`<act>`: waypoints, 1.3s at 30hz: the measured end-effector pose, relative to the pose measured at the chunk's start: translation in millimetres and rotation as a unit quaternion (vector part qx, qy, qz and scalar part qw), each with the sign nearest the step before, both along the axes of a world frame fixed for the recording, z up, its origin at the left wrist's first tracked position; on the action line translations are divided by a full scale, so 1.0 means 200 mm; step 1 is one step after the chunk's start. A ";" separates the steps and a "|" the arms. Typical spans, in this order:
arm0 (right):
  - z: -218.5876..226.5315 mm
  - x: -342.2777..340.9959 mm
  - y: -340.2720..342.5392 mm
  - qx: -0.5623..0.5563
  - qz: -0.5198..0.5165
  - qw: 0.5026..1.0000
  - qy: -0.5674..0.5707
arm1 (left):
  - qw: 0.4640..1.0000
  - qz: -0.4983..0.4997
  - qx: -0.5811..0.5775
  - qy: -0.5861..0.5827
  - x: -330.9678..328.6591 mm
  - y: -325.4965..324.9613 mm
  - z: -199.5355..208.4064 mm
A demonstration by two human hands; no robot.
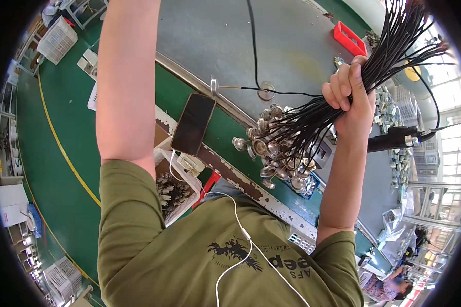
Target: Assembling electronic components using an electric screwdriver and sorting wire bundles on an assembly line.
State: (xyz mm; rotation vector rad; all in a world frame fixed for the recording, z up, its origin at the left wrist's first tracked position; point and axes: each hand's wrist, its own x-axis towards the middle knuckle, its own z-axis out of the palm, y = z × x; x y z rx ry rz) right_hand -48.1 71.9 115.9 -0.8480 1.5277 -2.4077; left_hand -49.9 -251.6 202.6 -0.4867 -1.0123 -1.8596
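My right hand [353,97] is closed around a thick bundle of black cables [394,48], raised over the workbench. The cables fan out above the fist toward the upper right. From its lower end hang several round silver metal caps [261,147], clustered over the bench's near edge. One cable strays left from the bundle, with a metal disc [214,86] at its end. My left forearm [127,77] reaches up past the top edge, so that hand is out of sight. A dark-screened phone [193,124] lies at the bench edge with a white cord plugged in.
The grey bench top [205,36] holds a red tray [349,38] at the far side. A black cylindrical tool [389,139] is right of my forearm. Below the caps sits a blue tray [308,187]; a bin of metal parts [174,194] stands near me. Another person [386,289] is lower right.
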 end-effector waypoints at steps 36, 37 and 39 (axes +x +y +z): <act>0.09 -0.06 0.00 0.012 -0.182 0.983 0.006 | 0.770 -0.298 -0.434 -0.362 -0.03 0.65 -1.02; 0.09 -0.07 -0.01 -0.011 -0.165 0.986 0.015 | 0.748 -0.350 -0.368 -0.427 0.06 0.71 -1.02; 0.11 -0.09 0.00 -0.013 -0.140 0.990 0.019 | 0.774 -0.423 -0.203 -0.425 0.11 0.71 -0.98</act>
